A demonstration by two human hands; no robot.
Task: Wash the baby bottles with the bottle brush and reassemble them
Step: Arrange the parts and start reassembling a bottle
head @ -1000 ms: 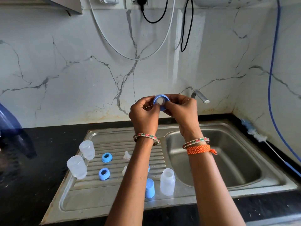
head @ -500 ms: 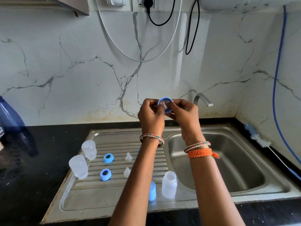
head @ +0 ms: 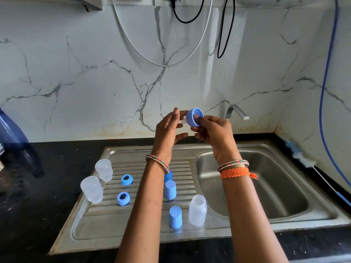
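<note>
My right hand (head: 213, 132) grips a blue bottle collar (head: 194, 117) above the sink's back edge, thumb inside its rim. A white teat tip (head: 183, 120) pokes out of the collar's left side. My left hand (head: 169, 130) is beside it with fingers loosely spread, fingertips at the teat. On the drainboard (head: 133, 224) stand an upright clear bottle (head: 197, 210), two more clear bottles (head: 104, 169) (head: 92, 189), two blue collars (head: 126, 179) (head: 123, 198) and blue caps (head: 170, 189) (head: 175, 217). The bottle brush (head: 301, 157) lies on the right counter.
The steel sink basin (head: 266, 196) is at the right under the tap (head: 236, 112). A dark blue container (head: 13, 135) stands at the far left on the black counter. Cables and a blue hose (head: 322, 88) hang along the marble wall.
My left hand has loosened from its grip on the collar and its fingers have spread. The right hand has turned the collar so its open side faces me.
</note>
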